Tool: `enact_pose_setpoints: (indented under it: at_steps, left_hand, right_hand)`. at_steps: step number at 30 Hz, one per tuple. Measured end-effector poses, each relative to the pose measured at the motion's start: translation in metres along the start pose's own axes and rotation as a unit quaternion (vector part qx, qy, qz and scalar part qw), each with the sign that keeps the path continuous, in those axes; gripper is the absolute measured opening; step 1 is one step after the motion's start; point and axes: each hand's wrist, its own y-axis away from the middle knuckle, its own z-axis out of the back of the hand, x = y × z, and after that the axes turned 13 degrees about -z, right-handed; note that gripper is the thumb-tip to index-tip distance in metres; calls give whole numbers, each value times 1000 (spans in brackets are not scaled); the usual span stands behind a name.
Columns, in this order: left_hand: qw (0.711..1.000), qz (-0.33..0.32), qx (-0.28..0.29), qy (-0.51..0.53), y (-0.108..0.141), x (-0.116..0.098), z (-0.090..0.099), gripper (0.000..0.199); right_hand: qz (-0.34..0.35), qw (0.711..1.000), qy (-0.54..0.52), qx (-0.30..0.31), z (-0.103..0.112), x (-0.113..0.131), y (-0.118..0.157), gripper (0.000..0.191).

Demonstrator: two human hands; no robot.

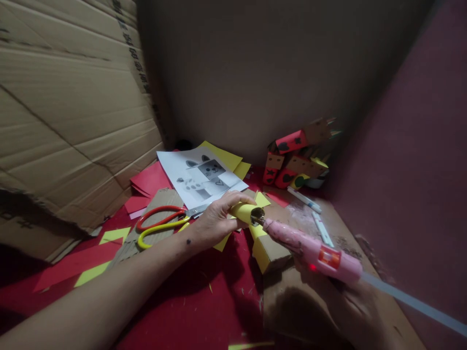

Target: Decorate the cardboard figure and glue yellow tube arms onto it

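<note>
My left hand [219, 218] is closed around a small yellow paper-covered tube [242, 212], its open end turned to the right. In my right hand [339, 296] is a pink hot glue gun [310, 245], its nozzle at the rim of that open end. Whether the nozzle touches the tube I cannot tell. A pale glue stick [412, 299] sticks out of the gun's back. Beneath the tube lies a yellow and brown cardboard box [272, 253]. Scissors [160, 221] with red and yellow handles rest just left of my left hand.
A printed sheet [200, 177] with an animal design lies behind my hands. Red and yellow paper scraps [87, 257] spread at left. Decorated red tubes [288, 160] are stacked at the back right, near two markers [321, 228]. Tall cardboard [73, 107] stands at left, a wall [408, 170] at right.
</note>
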Motion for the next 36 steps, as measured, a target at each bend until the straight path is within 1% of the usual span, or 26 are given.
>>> enact_pose_setpoints:
  at_steps: [2,6,11,16,21,24,28,34,36]
  left_hand:
    - [1000,-5,2,-1,0,-1,0,26]
    - [1000,-11,3,-4,0,0,0,26]
    - [1000,-11,4,-2,1,2,-1,26]
    - [1000,-15,3,-1,1,2,-1,25]
    - [1000,-6,12,-9,3,5,-2,24]
    - [1000,-21,4,-6,3,7,-2,26]
    - [1000,-17,11,-7,2,6,-2,25]
    - [1000,-26,5,-3,2,6,-2,25]
    - [1000,-18,10,1,2,5,-2,25]
  right_hand:
    - [4,1000,7,7,0,0,0,41]
    - [-1,1000,-3,-4,1,-2,2,39]
    - [5,1000,16,5,1,-7,2,44]
    - [21,1000,-12,6,0,-9,-1,44]
    - [12,1000,-7,12,1,-8,-1,44]
    - [6,1000,-15,8,2,-8,0,44]
    - [-19,1000,-24,4,1,-9,2,45]
    - [-29,999,-27,11,2,-8,2,46]
    - [-29,999,-31,10,2,-7,2,46]
